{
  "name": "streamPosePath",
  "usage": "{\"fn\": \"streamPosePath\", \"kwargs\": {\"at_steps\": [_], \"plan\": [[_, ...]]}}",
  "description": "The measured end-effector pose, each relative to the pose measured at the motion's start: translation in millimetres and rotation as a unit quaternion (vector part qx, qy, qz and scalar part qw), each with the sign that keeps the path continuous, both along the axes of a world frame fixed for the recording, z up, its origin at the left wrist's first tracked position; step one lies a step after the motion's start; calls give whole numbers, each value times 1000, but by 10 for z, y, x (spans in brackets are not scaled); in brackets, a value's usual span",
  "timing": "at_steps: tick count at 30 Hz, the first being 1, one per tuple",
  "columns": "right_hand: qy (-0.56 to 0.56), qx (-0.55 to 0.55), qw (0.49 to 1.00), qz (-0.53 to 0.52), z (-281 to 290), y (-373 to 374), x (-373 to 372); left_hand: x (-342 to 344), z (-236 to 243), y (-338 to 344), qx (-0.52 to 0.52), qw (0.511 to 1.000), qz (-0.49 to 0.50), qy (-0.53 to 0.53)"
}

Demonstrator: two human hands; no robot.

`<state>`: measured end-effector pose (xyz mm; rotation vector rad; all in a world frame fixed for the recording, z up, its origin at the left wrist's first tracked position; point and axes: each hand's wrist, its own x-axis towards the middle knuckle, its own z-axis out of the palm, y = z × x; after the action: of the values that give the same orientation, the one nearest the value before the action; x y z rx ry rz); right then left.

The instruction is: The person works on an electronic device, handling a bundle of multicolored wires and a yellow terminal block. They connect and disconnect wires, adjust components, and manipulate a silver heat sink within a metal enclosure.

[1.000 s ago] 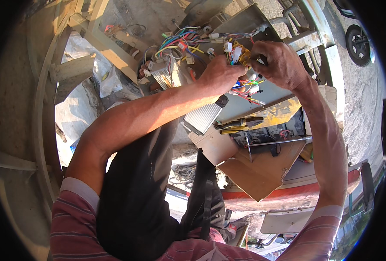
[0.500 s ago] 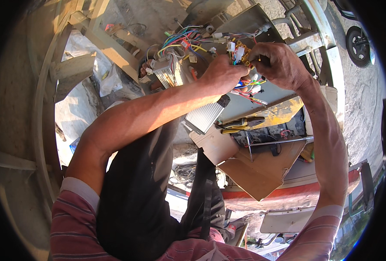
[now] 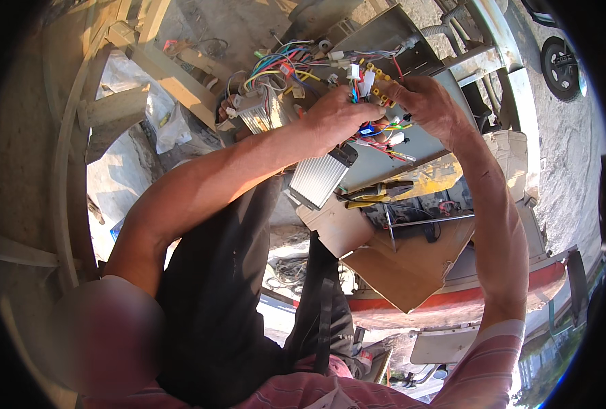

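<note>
Beyond the ribbed silver box (image 3: 318, 183), the right hand's (image 3: 431, 112) fingers pinch the yellow terminal strip (image 3: 379, 75), which lies between both hands' fingertips. The left hand's (image 3: 337, 119) fingers close around wires (image 3: 355, 92) beside it. Pliers (image 3: 398, 188) lie right of the box.

From the right hand (image 3: 431, 112), room opens at 7 o'clock over the panel (image 3: 374, 167) before the pliers (image 3: 393, 190), while the left hand (image 3: 337, 121) blocks 9, wires (image 3: 290, 66) clutter 10 and the frame (image 3: 477, 65) stands at 2.
</note>
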<state>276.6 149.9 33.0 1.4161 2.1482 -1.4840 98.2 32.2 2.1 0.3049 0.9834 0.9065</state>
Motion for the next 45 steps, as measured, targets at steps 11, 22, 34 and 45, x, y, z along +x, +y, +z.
{"fn": "streamPosePath", "kwargs": {"at_steps": [11, 22, 34, 45], "plan": [[157, -176, 946, -223, -208, -321, 11, -240, 106, -80, 175, 926, -138, 304], [160, -194, 931, -266, -141, -352, 57, -600, 185, -211, 164, 931, -96, 311], [212, -248, 902, -283, -205, -332, 67, -596, 258, -262, 401, 828, -280, 275], [189, -237, 898, -318, -248, -360, 39, -544, 219, -252, 416, 821, -339, 196]]}}
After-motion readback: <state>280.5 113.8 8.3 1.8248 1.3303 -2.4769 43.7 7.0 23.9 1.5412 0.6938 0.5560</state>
